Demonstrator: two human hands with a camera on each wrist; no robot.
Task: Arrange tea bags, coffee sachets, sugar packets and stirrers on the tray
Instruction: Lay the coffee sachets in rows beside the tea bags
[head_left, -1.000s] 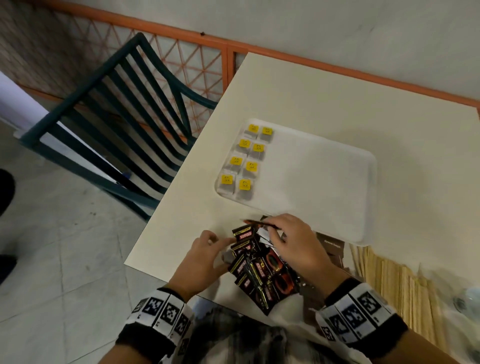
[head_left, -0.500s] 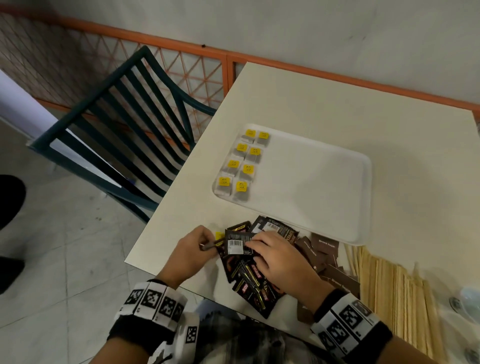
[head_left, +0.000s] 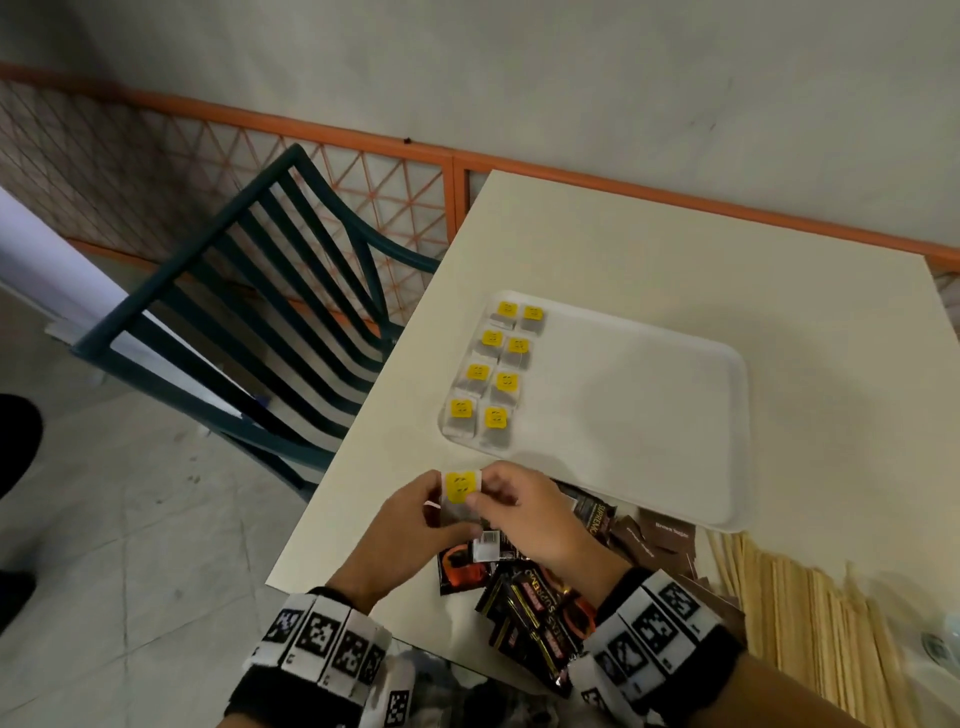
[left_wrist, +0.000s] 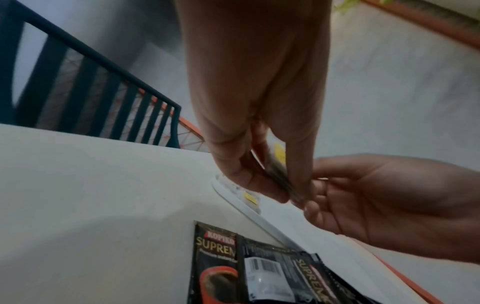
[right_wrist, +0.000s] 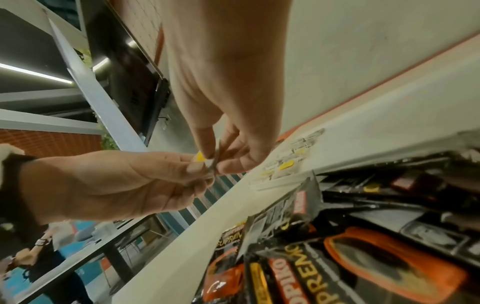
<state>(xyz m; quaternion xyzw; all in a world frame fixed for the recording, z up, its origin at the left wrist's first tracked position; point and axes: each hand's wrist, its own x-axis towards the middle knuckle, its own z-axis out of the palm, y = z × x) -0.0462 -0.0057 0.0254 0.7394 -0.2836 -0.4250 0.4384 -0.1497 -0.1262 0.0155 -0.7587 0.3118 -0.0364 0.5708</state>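
**Both hands pinch one tea bag above the near table edge**

Nearest the person, a loose heap of black Kopiko coffee sachets (head_left: 540, 608) lies on the cream table (head_left: 649, 249) at its near edge, some face up with an orange cup printed on them, one showing a white barcode label. To their right lie brown sugar packets (head_left: 670, 535), and beyond those, at the right edge of the head view, a spread of pale wooden stirrers (head_left: 810, 623).

Just above the heap, the left hand (head_left: 400, 530) and the right hand (head_left: 535, 519) meet around a single tea bag (head_left: 461, 488) with a yellow tag. The left thumb and fingers are closed on its left edge; the right thumb and forefinger pinch its right edge, the other right fingers curled. In the wrist views the bag shows edge-on between the fingertips, clear of the table. Both wrists wear bands with black-and-white markers.

Farther on, the white tray (head_left: 727, 447) sits on the table, its near rim just beyond the hands. Eight tea bags (head_left: 493, 364) with yellow tags lie in two neat columns of four along its left side; the rest of the tray surface is bare.

Left of the table stands a dark green slatted chair (head_left: 249, 312). Behind it runs an orange-framed lattice railing (head_left: 363, 171) against a pale wall.
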